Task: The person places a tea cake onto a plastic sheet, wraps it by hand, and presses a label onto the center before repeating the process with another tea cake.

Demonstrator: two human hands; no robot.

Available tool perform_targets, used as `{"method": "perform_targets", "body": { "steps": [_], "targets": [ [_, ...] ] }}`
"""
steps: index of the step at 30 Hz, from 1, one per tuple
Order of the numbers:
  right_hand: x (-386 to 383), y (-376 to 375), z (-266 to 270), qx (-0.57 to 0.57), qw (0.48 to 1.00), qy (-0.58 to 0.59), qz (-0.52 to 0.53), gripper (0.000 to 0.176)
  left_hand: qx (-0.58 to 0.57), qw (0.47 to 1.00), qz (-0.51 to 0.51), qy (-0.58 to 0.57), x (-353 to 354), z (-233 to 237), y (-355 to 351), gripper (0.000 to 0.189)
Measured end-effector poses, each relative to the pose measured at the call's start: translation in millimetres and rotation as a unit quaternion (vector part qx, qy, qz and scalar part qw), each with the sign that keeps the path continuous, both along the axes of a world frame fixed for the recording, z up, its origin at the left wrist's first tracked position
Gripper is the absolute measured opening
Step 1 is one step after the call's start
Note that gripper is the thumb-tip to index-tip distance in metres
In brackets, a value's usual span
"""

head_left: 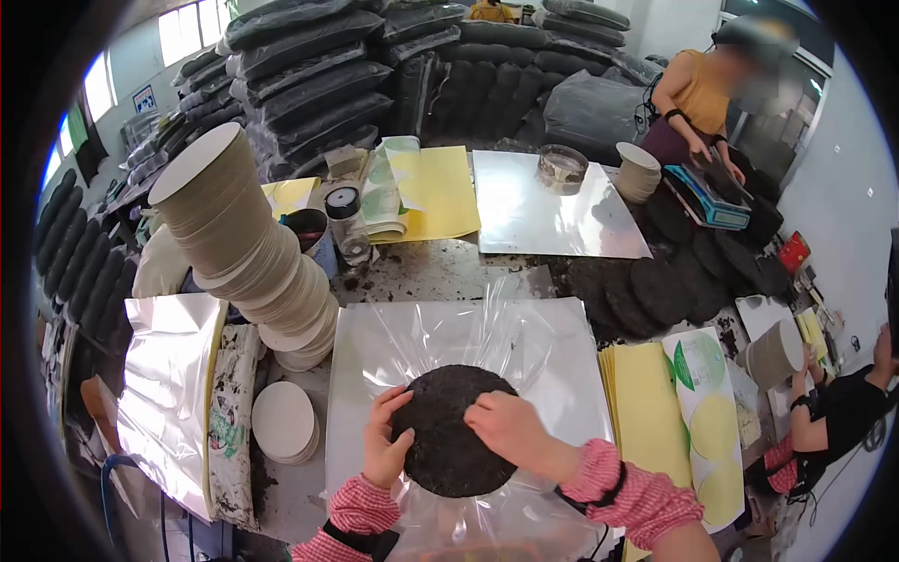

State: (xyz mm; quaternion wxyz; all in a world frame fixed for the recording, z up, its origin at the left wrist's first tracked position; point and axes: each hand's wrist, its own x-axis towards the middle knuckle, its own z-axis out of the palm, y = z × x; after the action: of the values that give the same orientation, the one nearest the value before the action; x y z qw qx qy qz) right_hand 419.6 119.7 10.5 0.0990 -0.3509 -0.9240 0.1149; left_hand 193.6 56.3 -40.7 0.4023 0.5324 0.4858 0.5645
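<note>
A dark, rough, round pressed cake (449, 454) lies on clear plastic film (449, 332) spread over a silvery-white sheet (361, 328). My left hand (386, 438) grips its left rim, fingers bent at the upper edge and thumb lower down on the cake. Over the right part of the cake, my right hand (515, 433) is closed, fingertips pressed together against the top surface. Whatever those fingers may pinch is hidden. Creases in the film fan out beyond the cake.
Round white discs stand in a tall leaning stack (239, 239) at left, with a low pile (284, 420) nearby. Yellow sheets (641, 403) lie right. More dark cakes (655, 292) overlap behind. Co-workers (698, 94) stand at the far right and right edge.
</note>
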Motion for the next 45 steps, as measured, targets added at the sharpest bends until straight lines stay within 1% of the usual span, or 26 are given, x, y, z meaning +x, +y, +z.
{"method": "perform_targets", "body": {
  "steps": [2,4,6,8,10,12,14,16,17,18,20,21,22,24,25,30,32,33,34,35,36,37,39,42,44,45],
  "targets": [
    [-7.7,-2.0,-7.8,-0.031,0.999,-0.035,-0.001,0.036,0.009,0.999,0.026,-0.047,-1.3,0.6,2.5,0.048],
    [-13.6,8.1,-3.2,-0.06,0.995,-0.077,0.017,0.039,-0.033,0.996,0.056,0.056,1.5,2.4,1.4,0.049],
    [-1.2,4.9,12.4,0.04,0.98,0.188,0.055,0.054,-0.036,0.997,0.063,0.011,0.7,-2.9,2.8,0.05],
    [-6.3,-2.8,7.7,-0.006,0.992,0.032,0.119,0.087,-0.017,0.999,0.038,-0.009,-1.0,-3.9,7.1,0.048],
    [-10.7,-10.0,-0.2,0.013,0.992,-0.028,0.121,0.09,-0.016,0.999,0.035,0.025,2.6,5.2,13.2,0.043],
    [-12.6,-10.9,-3.7,0.022,0.992,-0.045,0.119,0.091,-0.005,0.978,0.03,0.206,8.3,15.4,17.1,0.04],
    [-14.5,-11.8,-8.4,0.017,0.991,-0.061,0.118,0.09,0.007,0.965,0.042,0.257,16.4,20.7,21.0,0.039],
    [-16.3,-13.8,-17.6,0.026,0.993,-0.047,0.107,0.089,0.043,0.909,0.023,0.414,15.7,18.8,23.9,0.036],
    [-16.8,-14.5,-17.4,0.022,0.994,-0.037,0.104,0.089,0.093,0.836,0.021,0.541,13.1,28.9,23.6,0.045],
    [-16.8,-13.8,-17.0,0.017,0.994,-0.037,0.1,0.089,0.092,0.837,0.015,0.54,7.6,42.8,24.9,0.045],
    [-17.9,-15.7,-20.1,0.021,0.994,-0.046,0.1,0.09,0.009,0.85,-0.226,0.475,-3.9,61.3,29.5,0.077],
    [-18.8,-14.8,-22.0,0.012,0.994,-0.047,0.099,0.093,-0.001,0.798,-0.253,0.548,-2.8,54.2,32.6,0.105],
    [-18.8,-17.8,-27.0,0.007,0.993,-0.048,0.104,0.093,-0.007,0.8,-0.252,0.545,-0.5,49.1,35.1,0.105],
    [-20.6,-13.2,-34.0,-0.065,0.99,-0.073,0.1,0.098,-0.058,0.719,-0.331,0.609,9.8,47.5,49.4,0.107],
    [-21.1,-13.9,-37.1,-0.059,0.991,-0.075,0.091,0.102,-0.056,0.686,-0.342,0.64,14.9,47.0,54.4,0.105],
    [-33.5,-24.7,-54.2,-0.04,0.992,-0.107,0.05,0.099,-0.068,0.661,-0.239,0.708,40.1,25.5,29.3,0.095],
    [-35.7,-25.7,-53.4,0.011,0.991,-0.129,0.02,0.097,-0.025,0.665,-0.127,0.735,44.6,15.3,32.0,0.076],
    [-34.3,-29.9,-45.6,0.009,0.99,-0.137,0.025,0.088,-0.015,0.652,-0.175,0.738,39.8,30.9,28.5,0.057],
    [-36.6,-26.8,-38.8,0.016,0.989,-0.141,0.031,0.08,-0.009,0.648,-0.166,0.743,37.8,37.3,22.1,0.057],
    [-39.9,-34.7,-62.3,0.057,0.993,-0.093,-0.043,0.064,0.04,0.704,-0.147,0.694,33.6,38.2,12.0,0.044],
    [-42.6,-44.4,-46.6,0.048,0.987,-0.121,-0.096,0.056,0.087,0.754,-0.13,0.638,29.3,42.2,8.3,0.031],
    [-40.9,-46.2,-34.3,0.067,0.979,-0.156,-0.115,0.056,0.087,0.752,-0.127,0.641,23.1,45.3,7.3,0.031],
    [-34.7,-51.6,-35.0,0.055,0.966,-0.214,-0.135,0.056,0.048,0.744,-0.279,0.605,20.3,47.9,-10.3,0.024],
    [-32.4,-45.4,-28.1,0.006,0.966,-0.216,-0.142,0.052,0.057,0.759,-0.217,0.611,30.3,44.6,-13.5,0.028],
    [-9.9,-53.6,-26.4,0.08,0.985,-0.145,-0.043,0.046,0.024,0.751,-0.228,0.619,24.3,56.5,-16.2,0.021],
    [10.4,-57.3,-22.0,0.009,0.999,0.03,0.017,0.046,0.12,0.802,-0.187,0.554,15.0,58.5,-22.5,0.016]
  ]
}}
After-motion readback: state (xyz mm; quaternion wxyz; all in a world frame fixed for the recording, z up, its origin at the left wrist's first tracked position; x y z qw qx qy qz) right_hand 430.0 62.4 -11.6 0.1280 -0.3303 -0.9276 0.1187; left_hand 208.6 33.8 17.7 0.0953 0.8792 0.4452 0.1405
